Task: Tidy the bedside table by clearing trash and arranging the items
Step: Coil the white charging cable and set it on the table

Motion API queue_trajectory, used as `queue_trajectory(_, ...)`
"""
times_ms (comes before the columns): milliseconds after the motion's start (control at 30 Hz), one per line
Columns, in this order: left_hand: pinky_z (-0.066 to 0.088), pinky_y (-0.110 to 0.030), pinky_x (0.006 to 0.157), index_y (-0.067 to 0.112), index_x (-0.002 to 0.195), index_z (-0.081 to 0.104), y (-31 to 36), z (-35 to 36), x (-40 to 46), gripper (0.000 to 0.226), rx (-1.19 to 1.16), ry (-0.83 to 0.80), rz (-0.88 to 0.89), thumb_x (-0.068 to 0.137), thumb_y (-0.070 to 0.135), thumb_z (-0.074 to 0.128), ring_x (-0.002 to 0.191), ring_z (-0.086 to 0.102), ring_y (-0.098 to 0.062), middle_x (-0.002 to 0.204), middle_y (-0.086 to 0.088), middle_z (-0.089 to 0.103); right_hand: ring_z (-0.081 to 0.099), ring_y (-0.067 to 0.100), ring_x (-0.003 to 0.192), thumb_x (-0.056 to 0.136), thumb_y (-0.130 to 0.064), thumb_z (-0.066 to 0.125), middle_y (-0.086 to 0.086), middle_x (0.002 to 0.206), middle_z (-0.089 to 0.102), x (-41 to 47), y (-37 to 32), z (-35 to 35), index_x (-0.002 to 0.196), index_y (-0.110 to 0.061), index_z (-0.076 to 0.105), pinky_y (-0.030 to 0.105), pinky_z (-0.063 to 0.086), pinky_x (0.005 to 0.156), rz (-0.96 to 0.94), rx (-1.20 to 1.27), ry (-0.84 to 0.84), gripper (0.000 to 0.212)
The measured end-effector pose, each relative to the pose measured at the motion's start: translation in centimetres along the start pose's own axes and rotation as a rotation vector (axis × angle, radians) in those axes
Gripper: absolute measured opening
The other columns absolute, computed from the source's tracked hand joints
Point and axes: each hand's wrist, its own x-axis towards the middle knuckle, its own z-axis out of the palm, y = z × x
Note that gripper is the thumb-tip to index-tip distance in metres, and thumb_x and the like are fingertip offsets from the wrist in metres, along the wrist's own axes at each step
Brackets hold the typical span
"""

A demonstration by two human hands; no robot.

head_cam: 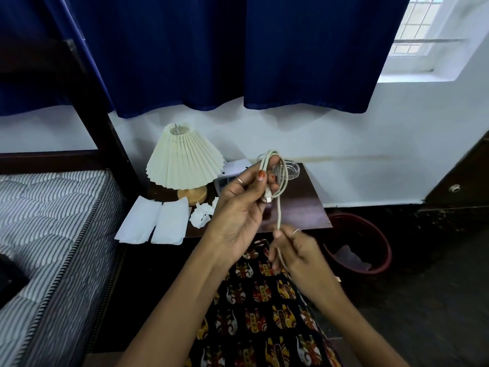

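My left hand is gripping the looped white cable while my right hand is pinching its tail. They are blocking part of the bedside table; lamp and crumpled tissue are sitting left, red bin right.

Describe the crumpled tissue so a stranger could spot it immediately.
Find the dark wooden bedside table under the blue curtain. In front of the pleated lamp lies the crumpled tissue, right of two flat white sheets; it alone is wadded.
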Motion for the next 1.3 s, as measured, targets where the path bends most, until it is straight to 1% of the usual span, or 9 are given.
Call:
queue_trajectory(233, 0.053, -0.015, 0.06, 0.003, 0.112, 0.063, 0.3, -0.7, 0.7, 0.029, 0.158, 0.037, 0.101, 0.085, 0.007, 0.052, 0.076, 0.058, -0.007, 0.083, 0.001, 0.064, 0.055, 0.003, 0.061, 0.1, -0.027, 0.039, -0.013, 0.066, 0.054, -3.0, 0.0, 1.8, 0.129, -0.032, 0.052, 0.015, 0.043, 0.06, -0.107, -0.442, -0.204, 0.032)
queue_trajectory(333, 0.052, -0.015, 0.062, 0.006, 0.117, 0.062, -0.4, -1.5, 0.7, 0.028, 0.293, 0.066, 0.121, 0.092, 0.003, 0.049, 0.078, 0.059, -0.006, 0.08, 0.001, 0.063, 0.052, -0.004, 0.062, 0.1, -0.032, 0.038, -0.022, 0.07, 0.05, -3.0, -1.5, 1.5, 0.126, -0.033, 0.053, 0.013, 0.037, 0.061, -0.171, -0.566, -0.164, 0.03)
queue_trajectory(467, 0.052, -0.022, 0.08, 0.015, 0.114, 0.065, -0.8, -2.5, 0.8, 0.03, 0.43, 0.131, 0.125, 0.084, 0.013, 0.059, 0.078, 0.062, -0.004, 0.081, 0.007, 0.069, 0.065, 0.01, 0.084, 0.097, -0.041, 0.034, -0.006, 0.094, 0.07, -2.7, -3.6, 0.2, 0.115, -0.029, 0.058, 0.036, 0.053, 0.075, -0.267, -0.564, -0.055, 0.033)
queue_trajectory(667, 0.047, -0.022, 0.079, 0.006, 0.122, 0.061, -0.8, -2.9, 0.1, 0.04, 0.518, 0.086, 0.084, 0.084, 0.019, 0.058, 0.075, 0.062, -0.004, 0.074, 0.008, 0.067, 0.065, 0.01, 0.068, 0.094, -0.042, 0.038, -0.006, 0.082, 0.071, -0.9, -6.5, -1.5, 0.108, -0.029, 0.064, 0.036, 0.052, 0.063, -0.352, -0.564, 0.066, 0.032)
queue_trajectory(767, 0.047, -0.03, 0.09, 0.009, 0.116, 0.066, -1.1, -2.9, -0.4, 0.031, 0.496, 0.073, 0.002, 0.087, 0.018, 0.058, 0.09, 0.064, -0.009, 0.09, 0.004, 0.072, 0.06, -0.004, 0.063, 0.094, -0.028, 0.046, -0.021, 0.075, 0.066, 0.4, -7.2, -2.2, 0.1, -0.026, 0.068, 0.011, 0.043, 0.058, -0.378, -0.536, 0.098, 0.023)
queue_trajectory(833, 0.045, -0.038, 0.095, 0.011, 0.105, 0.07, -1.3, -2.9, -0.7, 0.022, 0.467, 0.068, -0.046, 0.091, 0.01, 0.053, 0.094, 0.065, -0.012, 0.096, 0.0, 0.073, 0.058, -0.009, 0.065, 0.093, -0.023, 0.049, -0.019, 0.076, 0.067, 1.4, -7.5, -2.7, 0.098, -0.02, 0.07, 0.007, 0.04, 0.058, -0.398, -0.544, 0.12, 0.022)
queue_trajectory(967, 0.047, -0.033, 0.088, 0.007, 0.096, 0.072, -1.4, -2.3, -1.1, 0.024, 0.321, 0.056, -0.081, 0.08, 0.009, 0.054, 0.086, 0.064, -0.018, 0.09, -0.008, 0.072, 0.064, 0.0, 0.075, 0.094, -0.018, 0.054, -0.003, 0.084, 0.074, 2.8, -7.5, -3.4, 0.096, -0.017, 0.071, 0.016, 0.048, 0.067, -0.354, -0.526, 0.16, 0.016)
queue_trajectory(1133, 0.041, -0.014, 0.052, 0.006, 0.086, 0.069, -1.7, -2.3, -1.3, 0.031, 0.187, 0.07, -0.107, 0.097, 0.007, 0.039, 0.051, 0.049, -0.005, 0.061, 0.002, 0.058, 0.066, -0.004, 0.083, 0.092, -0.015, 0.057, -0.007, 0.084, 0.073, 3.5, -7.3, -3.6, 0.092, -0.017, 0.071, 0.01, 0.049, 0.073, -0.312, -0.45, 0.133, 0.015)
queue_trajectory(1300, 0.035, -0.017, 0.052, 0.001, 0.095, 0.062, -1.7, -2.3, -1.5, 0.036, 0.155, 0.049, -0.15, 0.09, 0.033, 0.046, 0.051, 0.039, -0.007, 0.059, 0.001, 0.047, 0.067, -0.002, 0.08, 0.093, -0.021, 0.056, -0.01, 0.083, 0.073, 3.8, -6.8, -3.6, 0.089, -0.023, 0.07, 0.023, 0.053, 0.075, -0.313, -0.49, 0.151, 0.014)
